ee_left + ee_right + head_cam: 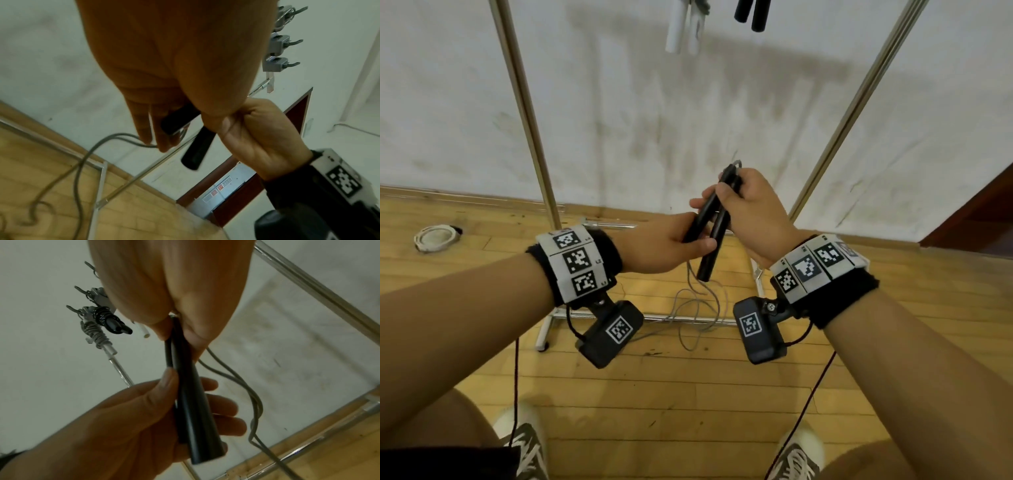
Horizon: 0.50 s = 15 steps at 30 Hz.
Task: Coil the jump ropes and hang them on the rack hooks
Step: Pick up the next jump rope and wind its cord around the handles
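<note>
Two black jump-rope handles (711, 226) are held side by side in front of me, above the rack's base. My right hand (750, 205) grips their upper ends (176, 337). My left hand (671, 245) holds their lower part, thumb on top (170, 386), fingers beneath (156, 129). The grey rope (698, 308) hangs from the handles and lies loose on the floor (82, 162) (255, 410). On the rack hooks (277, 43) hang coiled ropes: one with white handles (683, 31), one with black handles (751, 13) (111, 322).
The metal rack's uprights (524, 113) (859, 113) stand against the white wall, its base bar (654, 317) on the wooden floor. A white coiled rope (436, 237) lies on the floor at left. My shoes (527, 442) are at the bottom. A dark red door frame (976, 212) is at right.
</note>
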Tool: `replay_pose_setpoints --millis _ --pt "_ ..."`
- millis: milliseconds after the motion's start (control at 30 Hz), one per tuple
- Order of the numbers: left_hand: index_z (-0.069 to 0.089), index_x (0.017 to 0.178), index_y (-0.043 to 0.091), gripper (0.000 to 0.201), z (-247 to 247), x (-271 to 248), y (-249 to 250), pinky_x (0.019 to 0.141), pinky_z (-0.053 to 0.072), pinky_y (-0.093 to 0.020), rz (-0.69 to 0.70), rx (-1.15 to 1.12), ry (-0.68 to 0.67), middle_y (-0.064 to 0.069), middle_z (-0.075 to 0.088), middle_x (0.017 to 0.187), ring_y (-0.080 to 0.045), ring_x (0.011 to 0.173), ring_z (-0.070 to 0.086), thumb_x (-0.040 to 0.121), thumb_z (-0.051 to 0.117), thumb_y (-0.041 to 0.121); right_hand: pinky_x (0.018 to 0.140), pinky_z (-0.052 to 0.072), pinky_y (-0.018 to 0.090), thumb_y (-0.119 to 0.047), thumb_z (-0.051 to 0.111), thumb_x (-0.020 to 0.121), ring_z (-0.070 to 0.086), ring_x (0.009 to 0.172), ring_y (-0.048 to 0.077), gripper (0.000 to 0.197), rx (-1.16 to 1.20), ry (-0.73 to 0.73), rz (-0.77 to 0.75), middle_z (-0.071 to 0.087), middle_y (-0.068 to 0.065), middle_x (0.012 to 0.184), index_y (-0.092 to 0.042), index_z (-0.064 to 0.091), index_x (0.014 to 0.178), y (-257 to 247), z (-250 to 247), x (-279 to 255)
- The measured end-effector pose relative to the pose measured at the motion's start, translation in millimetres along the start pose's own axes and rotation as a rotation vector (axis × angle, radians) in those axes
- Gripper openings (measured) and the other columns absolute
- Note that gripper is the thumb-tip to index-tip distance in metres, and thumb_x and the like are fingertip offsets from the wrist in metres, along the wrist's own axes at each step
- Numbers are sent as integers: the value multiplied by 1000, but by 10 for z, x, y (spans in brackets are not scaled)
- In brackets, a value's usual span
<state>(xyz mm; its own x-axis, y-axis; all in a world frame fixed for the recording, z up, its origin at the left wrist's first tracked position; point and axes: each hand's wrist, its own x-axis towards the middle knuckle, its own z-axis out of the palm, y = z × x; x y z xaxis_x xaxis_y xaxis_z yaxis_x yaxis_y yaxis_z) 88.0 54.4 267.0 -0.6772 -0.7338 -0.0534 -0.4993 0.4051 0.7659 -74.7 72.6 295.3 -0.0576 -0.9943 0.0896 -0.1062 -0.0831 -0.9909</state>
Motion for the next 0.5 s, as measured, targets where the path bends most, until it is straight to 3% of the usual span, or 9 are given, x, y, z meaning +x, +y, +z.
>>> replay_pose_setpoints --millis 100,167,300,400,500 --pt "52 122 7 25 17 -16 28 88 59 -40 -29 -313 11 -9 66 105 -25 95 73 103 50 23 88 58 44 -9 40 103 73 93 20 14 49 16 -28 64 13 107 -8 40 117 -44 57 16" --pt "50 121 6 22 4 -29 47 84 61 -40 -39 -468 23 -6 63 99 -24 90 74 103 50 19 90 57 43 -9 40 103 72 96 22 17 120 40 -23 62 16 112 -7 39 120 -62 74 30" --pt "48 116 4 18 -15 -62 42 74 61 -40 -19 -509 2 -10 69 91 -27 81 72 105 45 18 86 58 44 -8 43 103 73 94 25 14 140 45 -47 66 15 106 -4 44 116 -85 107 56" --pt "52 107 11 13 -49 -84 12 67 59 -38 -56 -501 14 -7 69 86 -22 78 70 106 44 21 79 60 45 -7 48 101 73 91 27 10 115 67 -40 70 16 101 -2 54 107 -113 66 78" --pt "54 109 11 14 -80 -113 -4 66 59 -33 -55 -446 -6 -7 67 89 -18 80 69 103 49 22 73 61 45 -10 55 98 73 90 29 10 67 70 -21 73 14 100 -2 61 103 -117 7 95"
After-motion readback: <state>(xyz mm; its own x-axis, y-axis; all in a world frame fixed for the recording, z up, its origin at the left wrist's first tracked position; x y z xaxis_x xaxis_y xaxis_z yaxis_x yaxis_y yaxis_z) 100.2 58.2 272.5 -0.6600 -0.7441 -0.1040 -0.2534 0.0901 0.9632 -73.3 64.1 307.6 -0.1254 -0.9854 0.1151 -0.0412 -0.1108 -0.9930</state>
